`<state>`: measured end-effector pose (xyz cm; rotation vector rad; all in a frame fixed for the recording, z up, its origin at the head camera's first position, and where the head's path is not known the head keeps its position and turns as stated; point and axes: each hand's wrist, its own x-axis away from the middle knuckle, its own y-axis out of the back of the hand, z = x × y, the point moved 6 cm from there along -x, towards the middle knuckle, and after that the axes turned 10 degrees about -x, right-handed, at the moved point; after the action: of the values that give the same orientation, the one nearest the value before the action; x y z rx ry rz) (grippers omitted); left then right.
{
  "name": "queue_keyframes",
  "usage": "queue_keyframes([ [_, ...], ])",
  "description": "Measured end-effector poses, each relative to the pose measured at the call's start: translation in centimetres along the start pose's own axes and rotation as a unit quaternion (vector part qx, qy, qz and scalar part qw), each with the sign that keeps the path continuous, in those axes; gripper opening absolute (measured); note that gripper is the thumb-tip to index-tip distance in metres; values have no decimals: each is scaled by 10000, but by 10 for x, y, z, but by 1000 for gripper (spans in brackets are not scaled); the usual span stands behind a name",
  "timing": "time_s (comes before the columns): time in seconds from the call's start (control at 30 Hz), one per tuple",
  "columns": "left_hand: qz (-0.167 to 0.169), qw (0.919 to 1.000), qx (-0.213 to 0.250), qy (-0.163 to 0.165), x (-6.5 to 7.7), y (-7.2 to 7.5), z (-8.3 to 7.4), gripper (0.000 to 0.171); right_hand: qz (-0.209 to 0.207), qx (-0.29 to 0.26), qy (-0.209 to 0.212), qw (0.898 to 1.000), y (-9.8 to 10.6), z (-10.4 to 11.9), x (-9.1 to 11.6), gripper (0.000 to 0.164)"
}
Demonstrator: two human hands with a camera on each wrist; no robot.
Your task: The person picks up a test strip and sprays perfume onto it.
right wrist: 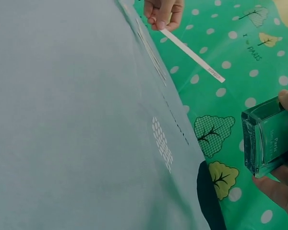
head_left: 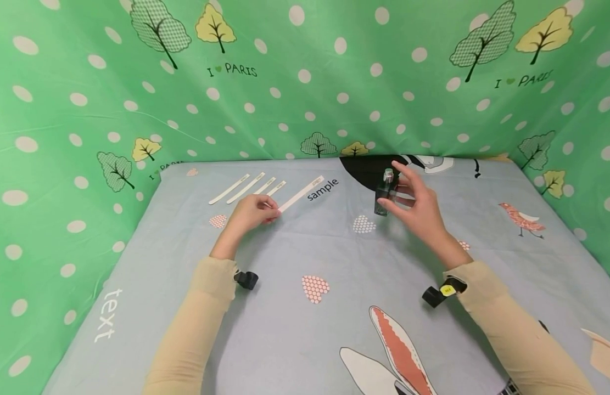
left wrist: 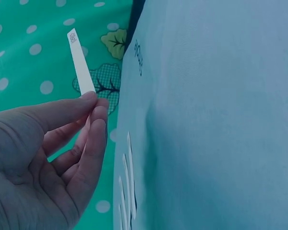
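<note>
Between thumb and fingertips my left hand (head_left: 253, 213) pinches one end of a white perfume test strip (head_left: 302, 194); its printed end points up and to the right. In the left wrist view the same strip (left wrist: 81, 62) rises from the fingertips. My right hand (head_left: 419, 206) grips a dark glass perfume bottle (head_left: 382, 200) by its sides, held upright above the table. The index finger is raised near the bottle's silver sprayer (head_left: 388, 174). The right wrist view shows the bottle (right wrist: 269, 136) with lettering on its face. The strip and the bottle are apart.
Several more white test strips (head_left: 229, 190) lie side by side on the cloth-covered table (head_left: 275, 329), left of and beyond my left hand. A green dotted curtain (head_left: 305, 109) hangs behind the table and along its sides. Printed pictures and words mark the tablecloth.
</note>
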<state>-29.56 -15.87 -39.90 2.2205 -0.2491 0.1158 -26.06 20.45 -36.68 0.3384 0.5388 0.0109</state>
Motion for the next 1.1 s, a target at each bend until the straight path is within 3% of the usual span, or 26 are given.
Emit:
queue_keyframes([
  [0.67,-179,9998,-12,-82,-2,0,-3,17,336,427,350,9979,-15,7,3,79],
  [1.1,-114,9999,14,-21,-2,0,-5,17,410,631,721,9945,-18,9,4,74],
])
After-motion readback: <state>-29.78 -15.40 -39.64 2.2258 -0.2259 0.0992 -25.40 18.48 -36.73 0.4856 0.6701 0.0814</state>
